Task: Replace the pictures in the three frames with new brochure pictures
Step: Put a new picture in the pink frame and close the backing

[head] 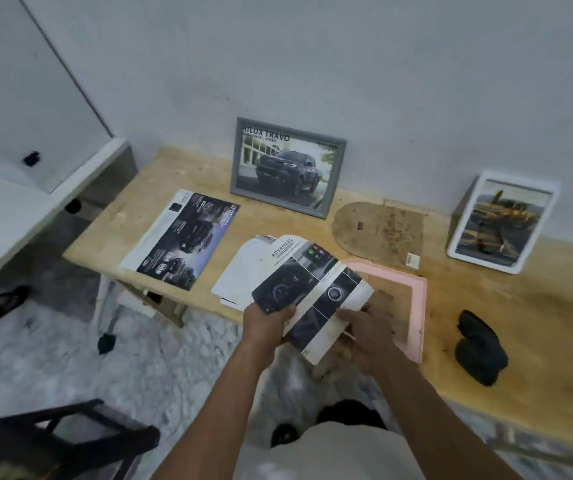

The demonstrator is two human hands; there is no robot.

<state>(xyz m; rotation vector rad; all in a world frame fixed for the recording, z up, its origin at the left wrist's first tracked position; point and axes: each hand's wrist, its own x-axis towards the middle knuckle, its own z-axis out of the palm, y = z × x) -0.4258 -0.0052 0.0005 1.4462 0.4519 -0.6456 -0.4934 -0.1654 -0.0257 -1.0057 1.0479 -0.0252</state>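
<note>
Over at 9 o'clock on the table (538, 327) a brochure (183, 240) lies flat. Grey frame (287, 166) with a truck pic leans on the wall at 12. Dead center, left hand (264, 322) pinches a page (316, 296) by its near edge, right hand (370, 329) grips its other side, right over the pink frame (413, 306). Backing board (378, 232) sits just behind. White frame (501, 221) leans at 2, black thing (479, 348) at 3.

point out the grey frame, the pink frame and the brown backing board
grey frame (235, 157): head view, on its left border.
pink frame (416, 306): head view, on its right side strip.
brown backing board (378, 232): head view, on the middle of its flat face.
</note>
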